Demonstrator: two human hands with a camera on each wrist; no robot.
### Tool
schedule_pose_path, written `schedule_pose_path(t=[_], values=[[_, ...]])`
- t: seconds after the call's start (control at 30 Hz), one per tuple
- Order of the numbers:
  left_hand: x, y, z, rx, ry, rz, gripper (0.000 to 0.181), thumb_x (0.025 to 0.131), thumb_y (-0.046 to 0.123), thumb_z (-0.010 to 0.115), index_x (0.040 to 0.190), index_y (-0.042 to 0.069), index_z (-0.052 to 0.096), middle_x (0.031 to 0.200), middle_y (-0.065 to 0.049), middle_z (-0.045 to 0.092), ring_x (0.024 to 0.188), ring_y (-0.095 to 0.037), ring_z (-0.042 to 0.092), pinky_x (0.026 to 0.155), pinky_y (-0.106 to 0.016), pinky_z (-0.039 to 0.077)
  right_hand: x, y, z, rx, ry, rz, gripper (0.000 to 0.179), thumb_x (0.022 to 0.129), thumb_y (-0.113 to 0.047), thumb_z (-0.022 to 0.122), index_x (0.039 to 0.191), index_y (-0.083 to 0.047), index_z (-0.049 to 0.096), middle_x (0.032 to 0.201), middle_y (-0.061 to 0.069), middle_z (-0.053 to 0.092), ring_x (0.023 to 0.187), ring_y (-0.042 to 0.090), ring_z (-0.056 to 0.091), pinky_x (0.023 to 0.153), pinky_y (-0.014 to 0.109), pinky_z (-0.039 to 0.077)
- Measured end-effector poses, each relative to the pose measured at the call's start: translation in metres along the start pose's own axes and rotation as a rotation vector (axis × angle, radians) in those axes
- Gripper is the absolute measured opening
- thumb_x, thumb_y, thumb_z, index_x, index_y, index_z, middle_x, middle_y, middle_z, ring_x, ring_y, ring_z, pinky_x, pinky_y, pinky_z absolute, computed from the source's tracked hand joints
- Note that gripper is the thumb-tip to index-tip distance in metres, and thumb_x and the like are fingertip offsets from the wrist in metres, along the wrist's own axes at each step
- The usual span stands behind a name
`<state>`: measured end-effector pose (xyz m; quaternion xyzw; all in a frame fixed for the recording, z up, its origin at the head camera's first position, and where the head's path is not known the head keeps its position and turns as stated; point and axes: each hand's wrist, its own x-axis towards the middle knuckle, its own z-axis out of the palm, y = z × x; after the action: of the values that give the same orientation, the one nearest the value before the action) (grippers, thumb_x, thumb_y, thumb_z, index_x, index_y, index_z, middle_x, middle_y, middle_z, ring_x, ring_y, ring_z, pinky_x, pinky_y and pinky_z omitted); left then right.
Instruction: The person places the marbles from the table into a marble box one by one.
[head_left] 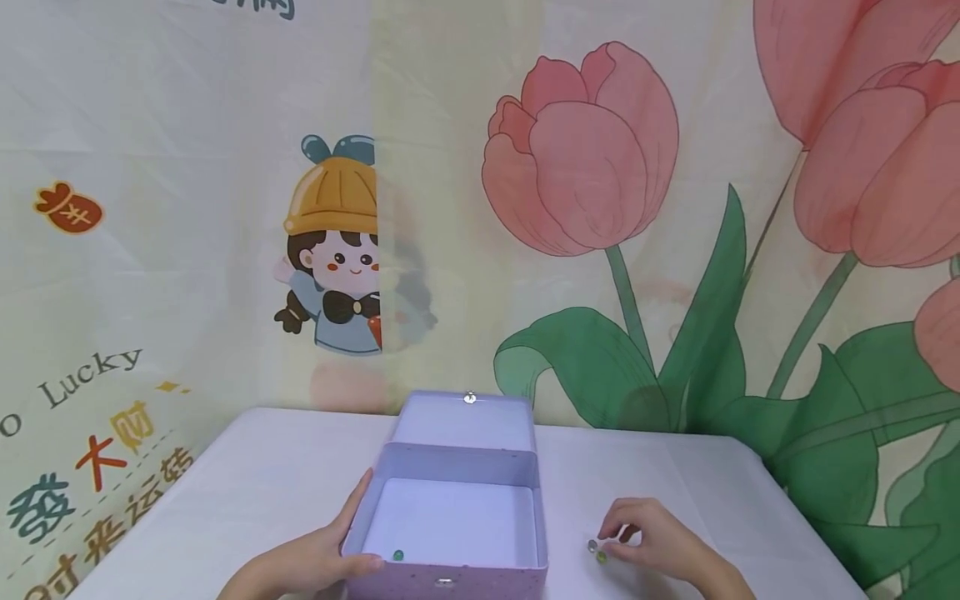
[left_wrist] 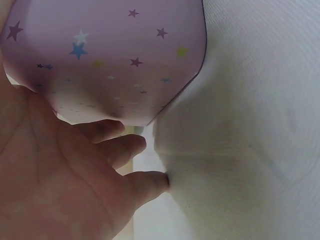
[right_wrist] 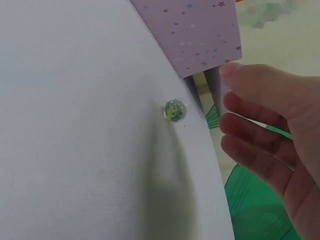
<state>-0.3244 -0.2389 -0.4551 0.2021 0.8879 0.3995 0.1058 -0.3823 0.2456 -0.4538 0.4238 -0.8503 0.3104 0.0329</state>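
A lilac box (head_left: pixel 450 575) with small stars stands with its hinged lid (head_left: pixel 467 421) tipped back. Inside, near the front left corner, lies a green glass marble (head_left: pixel 398 555). My left hand (head_left: pixel 318 560) rests against that corner, thumb at the front rim and index finger along the left wall. In the left wrist view its other fingers (left_wrist: pixel 122 150) are spread below the star-printed side (left_wrist: pixel 115 55). Right of the box, my right hand (head_left: pixel 652 537) hovers with loosely bent fingers by a clear marble (head_left: pixel 592 546) and a yellow-green marble (head_left: pixel 602 557). They overlap as one glassy ball (right_wrist: pixel 175 111) in the right wrist view.
A white cloth covers the table (head_left: pixel 675 475), whose back edge lies behind the box lid. A printed curtain (head_left: pixel 450 108) with tulips and a cartoon figure hangs behind. The box has a small metal clasp (head_left: pixel 445 582) on its front.
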Motion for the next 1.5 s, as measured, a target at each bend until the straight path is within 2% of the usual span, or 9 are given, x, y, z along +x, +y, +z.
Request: schedule_pose_path(t=[0.27, 0.5, 0.57, 0.8, 1.03, 1.13, 1.23, 1.3, 1.5], values=[[-0.003, 0.002, -0.001, -0.017, 0.013, 0.035, 0.11, 0.088, 0.033, 0.066, 0.149, 0.017, -0.023, 0.157, -0.027, -0.003, 0.136, -0.046, 0.022, 0.103, -0.033, 0.034, -0.001, 0.003, 0.005, -0.041, -0.035, -0.038, 0.011, 0.083, -0.008, 0.071, 0.082, -0.019, 0.071, 0.084, -0.011, 0.066, 0.077, -0.004, 0.056, 0.061, 0.02, 0.051], [-0.003, -0.001, 0.0, -0.019, 0.014, 0.035, 0.109, 0.088, 0.032, 0.066, 0.149, 0.017, -0.023, 0.157, -0.027, -0.005, 0.137, -0.045, 0.021, 0.103, -0.03, 0.033, 0.001, 0.002, 0.007, -0.057, -0.062, -0.002, 0.012, 0.082, -0.007, 0.071, 0.082, -0.018, 0.072, 0.083, -0.012, 0.065, 0.077, -0.006, 0.056, 0.065, 0.02, 0.051], [-0.003, 0.0, 0.0, -0.008, 0.017, 0.033, 0.109, 0.088, 0.034, 0.066, 0.149, 0.017, -0.023, 0.156, -0.028, -0.002, 0.136, -0.045, 0.023, 0.104, -0.031, 0.033, 0.001, 0.002, 0.007, -0.061, -0.071, 0.023, 0.011, 0.082, -0.008, 0.071, 0.082, -0.019, 0.072, 0.083, -0.014, 0.065, 0.077, -0.006, 0.055, 0.067, 0.02, 0.051], [-0.003, 0.001, 0.001, -0.016, 0.015, 0.022, 0.109, 0.089, 0.033, 0.066, 0.149, 0.015, -0.024, 0.156, -0.029, -0.004, 0.136, -0.048, 0.022, 0.105, -0.054, 0.03, 0.002, 0.003, 0.008, -0.04, -0.121, 0.112, 0.006, 0.085, -0.014, 0.07, 0.083, -0.018, 0.074, 0.085, -0.014, 0.066, 0.078, -0.006, 0.056, 0.067, 0.019, 0.052], [-0.003, -0.002, -0.001, 0.009, 0.008, 0.037, 0.109, 0.089, 0.034, 0.065, 0.148, 0.018, -0.026, 0.153, -0.033, 0.005, 0.131, -0.043, 0.031, 0.101, -0.037, 0.036, 0.003, 0.003, 0.01, 0.003, -0.139, 0.17, 0.005, 0.085, -0.015, 0.071, 0.083, -0.018, 0.074, 0.085, -0.014, 0.065, 0.075, -0.005, 0.056, 0.067, 0.018, 0.052], [-0.002, -0.003, 0.0, 0.0, 0.007, 0.025, 0.109, 0.089, 0.034, 0.064, 0.148, 0.017, -0.026, 0.155, -0.031, 0.0, 0.133, -0.044, 0.027, 0.105, -0.046, 0.033, 0.002, 0.003, 0.011, 0.01, -0.141, 0.159, 0.005, 0.085, -0.017, 0.071, 0.083, -0.016, 0.074, 0.084, -0.01, 0.066, 0.073, -0.006, 0.055, 0.066, 0.017, 0.052], [-0.001, -0.003, 0.001, -0.037, 0.005, 0.016, 0.11, 0.089, 0.033, 0.065, 0.148, 0.016, -0.026, 0.156, -0.028, -0.008, 0.137, -0.047, 0.018, 0.107, -0.062, 0.022, 0.001, 0.004, 0.012, 0.01, -0.137, 0.125, 0.005, 0.085, -0.018, 0.071, 0.082, -0.015, 0.074, 0.084, -0.006, 0.067, 0.073, -0.006, 0.056, 0.065, 0.017, 0.052], [0.0, -0.003, 0.001, -0.066, -0.001, 0.02, 0.11, 0.089, 0.031, 0.065, 0.147, 0.015, -0.027, 0.155, -0.028, -0.012, 0.138, -0.048, 0.014, 0.106, -0.067, 0.016, 0.001, 0.004, 0.012, 0.011, -0.135, 0.111, 0.005, 0.085, -0.017, 0.071, 0.082, -0.015, 0.074, 0.083, -0.005, 0.067, 0.073, -0.007, 0.056, 0.065, 0.017, 0.052], [-0.001, -0.003, 0.001, -0.048, -0.005, 0.02, 0.111, 0.089, 0.032, 0.065, 0.147, 0.015, -0.028, 0.156, -0.028, -0.009, 0.137, -0.046, 0.016, 0.107, -0.059, 0.022, 0.001, 0.002, 0.013, -0.005, -0.143, 0.127, 0.005, 0.084, -0.017, 0.072, 0.08, -0.015, 0.074, 0.082, -0.008, 0.067, 0.072, -0.007, 0.055, 0.064, 0.017, 0.051]])
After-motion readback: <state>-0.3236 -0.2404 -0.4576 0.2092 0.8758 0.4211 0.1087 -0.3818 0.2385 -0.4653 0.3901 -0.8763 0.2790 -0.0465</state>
